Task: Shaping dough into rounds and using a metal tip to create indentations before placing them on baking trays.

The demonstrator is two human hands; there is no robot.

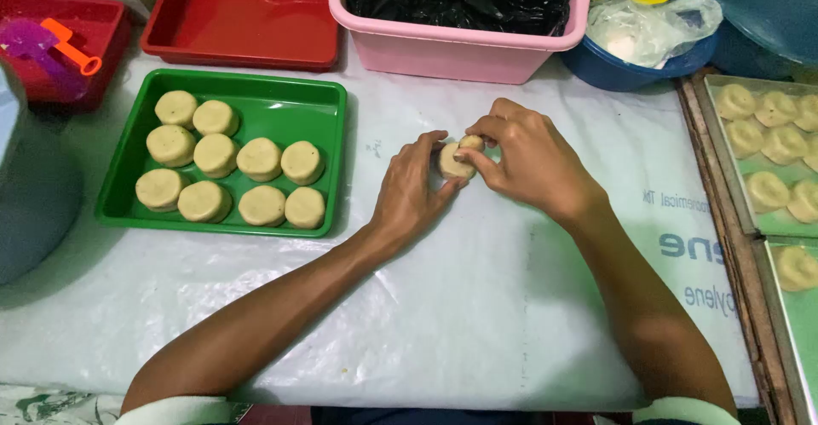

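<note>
Pale dough piece (454, 159) sits pinched between both hands just above the white-covered desk (477, 306): the left hand (413, 188) cups it from below with fingers closed on its edge, and the right hand (524, 157) presses its fingertips onto the top. Left of them, a green tray (328, 127) holds ten round dough discs (258, 159). Behind stands a pink tub (460, 54) of black plastic.
</note>
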